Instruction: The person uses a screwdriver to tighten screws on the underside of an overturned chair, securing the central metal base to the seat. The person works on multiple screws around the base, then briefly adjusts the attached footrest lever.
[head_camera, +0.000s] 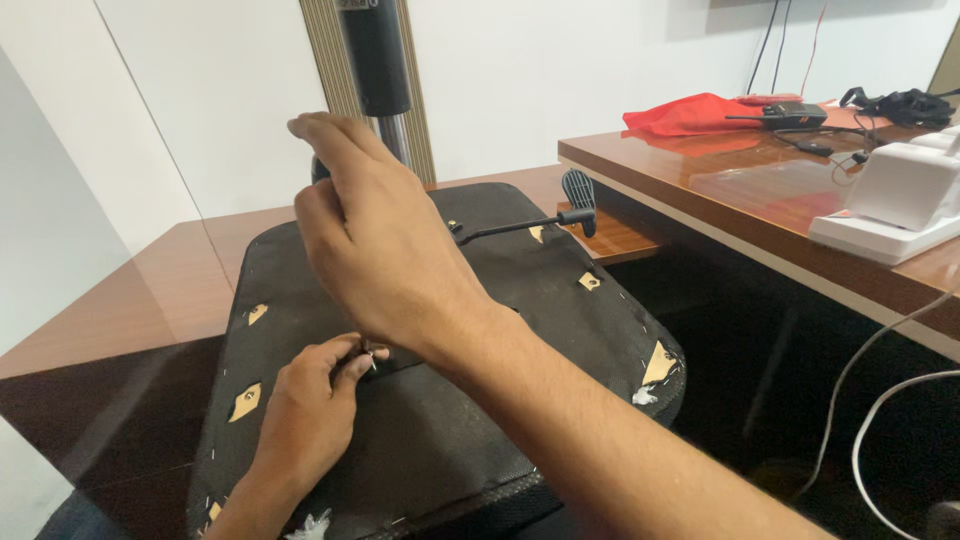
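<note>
Nearest, the left hand (305, 415) pinches a small metal piece, perhaps a staple, against the black fabric underside of an upturned chair seat (440, 420) on the desk (110, 320). Just beyond, the right hand (375, 235) hovers half-curled and empty, below the gas cylinder (378, 70).
</note>
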